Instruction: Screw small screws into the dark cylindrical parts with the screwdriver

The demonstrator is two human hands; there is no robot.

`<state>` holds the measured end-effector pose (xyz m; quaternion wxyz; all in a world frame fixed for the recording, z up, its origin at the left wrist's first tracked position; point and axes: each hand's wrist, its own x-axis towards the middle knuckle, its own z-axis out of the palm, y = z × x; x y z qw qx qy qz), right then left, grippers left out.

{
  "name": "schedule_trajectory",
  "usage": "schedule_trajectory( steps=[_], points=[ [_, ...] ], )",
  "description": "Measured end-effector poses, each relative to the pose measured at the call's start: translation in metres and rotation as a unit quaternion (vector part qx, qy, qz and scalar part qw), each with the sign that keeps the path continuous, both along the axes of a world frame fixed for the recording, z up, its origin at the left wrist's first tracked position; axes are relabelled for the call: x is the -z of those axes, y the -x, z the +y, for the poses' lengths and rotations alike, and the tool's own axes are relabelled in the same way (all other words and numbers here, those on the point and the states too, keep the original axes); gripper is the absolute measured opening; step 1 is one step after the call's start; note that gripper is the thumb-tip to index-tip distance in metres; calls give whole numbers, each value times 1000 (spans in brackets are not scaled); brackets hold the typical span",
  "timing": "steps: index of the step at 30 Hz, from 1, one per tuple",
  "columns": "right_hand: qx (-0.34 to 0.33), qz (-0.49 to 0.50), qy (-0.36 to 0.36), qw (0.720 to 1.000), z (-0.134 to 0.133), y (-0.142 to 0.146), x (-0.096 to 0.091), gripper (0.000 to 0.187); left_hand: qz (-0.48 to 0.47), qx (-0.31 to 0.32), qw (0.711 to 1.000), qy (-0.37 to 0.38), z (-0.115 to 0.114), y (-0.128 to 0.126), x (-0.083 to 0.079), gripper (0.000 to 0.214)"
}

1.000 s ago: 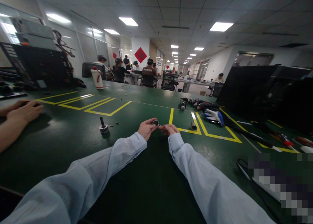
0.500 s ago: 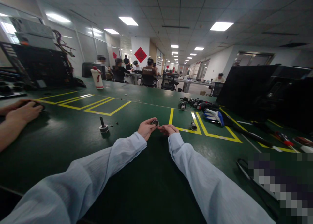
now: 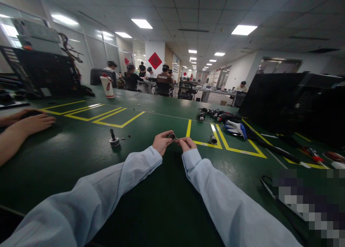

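Note:
Both my arms in light blue sleeves reach forward over the green table (image 3: 151,200). My left hand (image 3: 161,143) pinches a small dark metal ring (image 3: 171,136) between thumb and fingers. My right hand (image 3: 187,143) is closed right beside it, fingertips at the ring's right side, gripping a thin pin that I can barely make out. A short metal shaft on a round base (image 3: 114,140) stands upright on the table to the left of my hands, with tiny loose bits next to it.
Another person's hands (image 3: 29,123) rest on the table at far left. A small metal cylinder (image 3: 213,139) lies inside yellow floor-style markings. Drill parts and gloves (image 3: 234,126) lie at right, black cases (image 3: 291,99) behind, tools (image 3: 309,153) far right. People sit at distant desks.
My hands stay together on the ring, with my right hand drawn slightly closer. The other person's hand at far left slid a little to the right.

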<state>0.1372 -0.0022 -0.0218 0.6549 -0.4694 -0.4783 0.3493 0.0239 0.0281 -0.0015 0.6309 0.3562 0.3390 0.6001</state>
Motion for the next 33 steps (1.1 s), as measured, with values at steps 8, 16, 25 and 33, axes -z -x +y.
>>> schedule_trajectory(
  steps=[8,16,25,33],
  points=[
    [27,7,16,999,0,0,-1,8,41,-6,999,-13,0,-2,5,35],
    [-3,65,23,998,-7,1,-8,8,73,-27,996,-35,3,-1,11,38],
    [1,62,14,998,-7,3,-7,8,84,-31,995,-49,5,0,14,39],
    [-4,41,-10,999,-8,5,-6,12,99,-31,993,-55,6,1,15,39]
  ],
)
